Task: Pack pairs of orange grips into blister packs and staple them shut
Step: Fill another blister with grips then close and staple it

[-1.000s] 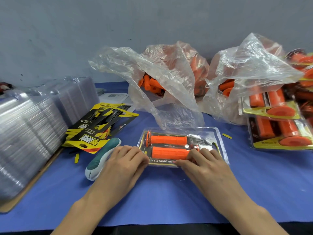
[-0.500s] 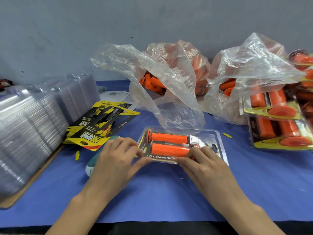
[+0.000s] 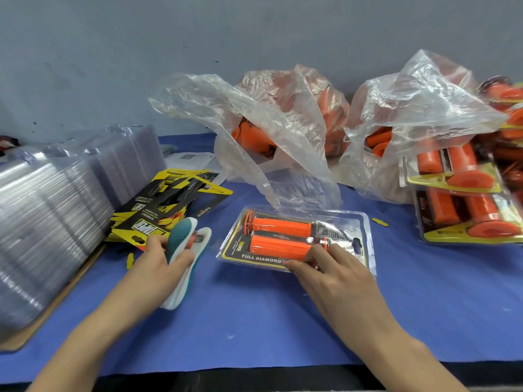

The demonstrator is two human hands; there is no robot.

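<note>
A clear blister pack (image 3: 351, 222) lies flat on the blue table in front of me, with two orange grips (image 3: 278, 246) side by side on a black and yellow card inside. My right hand (image 3: 334, 275) presses its fingertips on the pack's near edge. To the left of the pack, my left hand (image 3: 161, 264) is closed around a teal and white stapler (image 3: 186, 244), lifted off the cloth with its nose toward the pack.
Stacks of empty clear blisters (image 3: 51, 210) fill the left side, beside a pile of black and yellow cards (image 3: 167, 210). Two plastic bags of loose orange grips (image 3: 283, 131) stand at the back. Finished packs (image 3: 464, 199) are piled at the right.
My left hand has left the pack's left edge, moved left and picked up the stapler that lay on the cloth. My right hand stays on the pack.
</note>
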